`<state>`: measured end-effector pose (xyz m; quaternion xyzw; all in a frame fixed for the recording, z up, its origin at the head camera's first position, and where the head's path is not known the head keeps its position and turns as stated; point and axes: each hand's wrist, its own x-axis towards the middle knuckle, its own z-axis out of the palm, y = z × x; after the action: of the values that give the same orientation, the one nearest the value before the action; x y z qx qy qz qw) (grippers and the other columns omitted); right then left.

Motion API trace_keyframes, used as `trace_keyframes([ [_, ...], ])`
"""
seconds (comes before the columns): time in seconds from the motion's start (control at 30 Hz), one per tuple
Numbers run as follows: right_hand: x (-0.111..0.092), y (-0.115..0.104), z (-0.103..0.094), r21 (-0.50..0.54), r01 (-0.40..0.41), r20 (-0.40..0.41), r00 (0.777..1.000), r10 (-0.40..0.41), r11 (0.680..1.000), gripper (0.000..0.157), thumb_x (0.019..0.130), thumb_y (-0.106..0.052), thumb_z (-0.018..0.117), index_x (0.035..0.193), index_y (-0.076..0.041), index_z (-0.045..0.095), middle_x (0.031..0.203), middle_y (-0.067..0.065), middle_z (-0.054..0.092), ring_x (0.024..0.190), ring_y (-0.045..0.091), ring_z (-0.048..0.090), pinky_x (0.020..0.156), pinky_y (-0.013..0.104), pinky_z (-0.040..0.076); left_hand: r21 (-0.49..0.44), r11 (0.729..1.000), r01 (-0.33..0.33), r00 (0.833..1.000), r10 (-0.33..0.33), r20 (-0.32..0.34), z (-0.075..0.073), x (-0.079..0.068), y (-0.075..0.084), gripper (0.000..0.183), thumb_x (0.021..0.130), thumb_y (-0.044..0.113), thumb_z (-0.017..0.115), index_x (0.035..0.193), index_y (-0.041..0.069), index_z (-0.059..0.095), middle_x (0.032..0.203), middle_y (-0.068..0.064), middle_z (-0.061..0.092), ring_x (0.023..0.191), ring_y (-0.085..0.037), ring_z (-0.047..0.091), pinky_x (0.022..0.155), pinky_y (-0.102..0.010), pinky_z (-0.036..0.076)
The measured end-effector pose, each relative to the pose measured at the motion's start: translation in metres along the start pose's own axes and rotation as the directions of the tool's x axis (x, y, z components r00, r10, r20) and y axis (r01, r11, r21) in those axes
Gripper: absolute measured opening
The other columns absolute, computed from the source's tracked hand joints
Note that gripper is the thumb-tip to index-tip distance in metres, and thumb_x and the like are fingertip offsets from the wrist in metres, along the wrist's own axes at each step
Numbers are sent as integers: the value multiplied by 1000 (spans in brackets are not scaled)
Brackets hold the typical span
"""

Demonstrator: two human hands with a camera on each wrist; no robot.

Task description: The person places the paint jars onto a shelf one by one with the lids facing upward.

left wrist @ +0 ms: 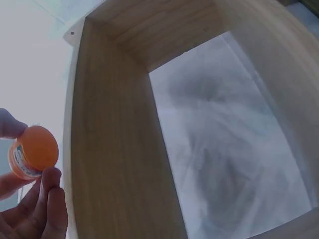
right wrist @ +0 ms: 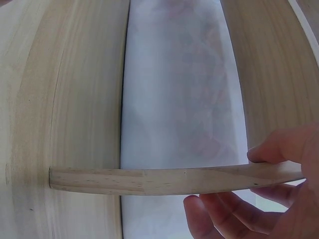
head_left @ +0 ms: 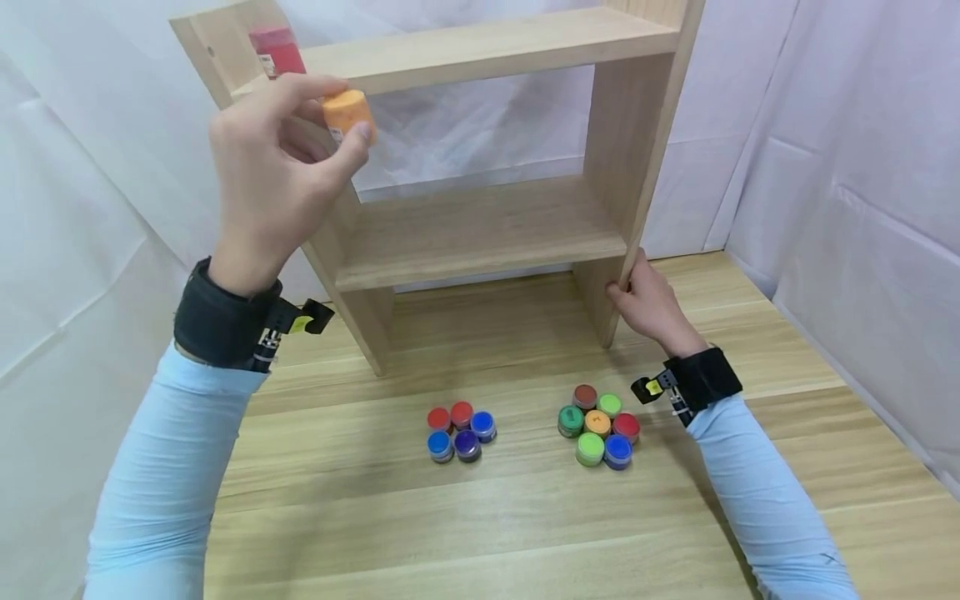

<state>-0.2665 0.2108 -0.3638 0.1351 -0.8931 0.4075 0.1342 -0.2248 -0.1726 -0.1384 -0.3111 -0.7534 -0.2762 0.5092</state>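
Observation:
An orange-lidded paint pot is pinched between the thumb and fingers of my left hand, up in front of the wooden shelf's top board. In the left wrist view the pot shows its round orange lid and a label on its side. A red pot stands at the left end of the top board, just behind that hand. My right hand grips the lower part of the shelf's right side panel; in the right wrist view, thumb and fingers lie on either side of the panel's edge.
Several small pots with red, blue and purple lids form a cluster on the wooden table. Another cluster with green, orange, red, brown and blue lids sits to its right. White sheeting hangs behind and at the sides.

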Motion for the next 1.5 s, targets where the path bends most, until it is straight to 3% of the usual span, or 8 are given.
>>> trace_keyframes([
  [0.2,-1,2,0,-4,-19,10,1000,19,1000,69,94,-9,49,152,-4,12,139,29,38,116,45,47,78,55,46,93,993,77,993,-69,-93,1,14,-2,29,80,33,67,101,13,75,77,3,66,54,9,52,56,-8,39],
  [0.33,0,3,0,-7,-17,7,1000,17,1000,69,94,-9,49,152,-4,12,139,29,37,116,45,46,78,55,45,195,974,116,984,-86,-157,3,22,-10,33,82,39,64,103,15,75,81,2,68,58,8,53,58,-7,38],
  [0.6,0,5,4,-4,-15,2,1000,15,1000,70,93,-8,49,153,-5,12,140,28,37,116,45,46,80,56,44,300,903,307,952,-291,-100,7,34,-20,43,80,49,61,110,20,72,91,1,70,73,-8,61,69,-12,36],
  [0.7,2,5,5,-5,-9,-1,1000,9,1000,69,93,-8,49,152,-4,13,139,28,38,116,45,46,80,56,45,346,888,303,953,-291,-89,7,35,-20,46,81,51,59,110,18,71,91,0,70,78,-14,62,71,-17,34],
  [0.87,4,5,5,-6,2,-9,1000,-2,1000,68,93,-8,49,152,-3,14,139,29,38,115,45,47,79,57,45,380,878,291,956,-283,-78,7,39,-17,43,80,52,58,104,18,65,87,1,70,79,-12,63,67,-22,31],
  [1.17,4,5,4,1,15,-19,1000,-15,1000,68,93,-7,49,151,-2,14,137,29,39,114,45,48,78,56,45,463,860,216,975,-216,-53,6,40,-12,48,85,51,51,103,9,67,82,-5,68,81,-21,60,62,-27,27],
  [1.5,4,4,3,-1,19,-19,1000,-19,1000,68,93,-7,49,152,-3,14,139,28,38,116,44,46,80,56,45,535,808,245,954,-300,15,5,46,-13,51,86,55,47,114,19,71,85,-5,64,81,-22,54,58,-29,24],
])
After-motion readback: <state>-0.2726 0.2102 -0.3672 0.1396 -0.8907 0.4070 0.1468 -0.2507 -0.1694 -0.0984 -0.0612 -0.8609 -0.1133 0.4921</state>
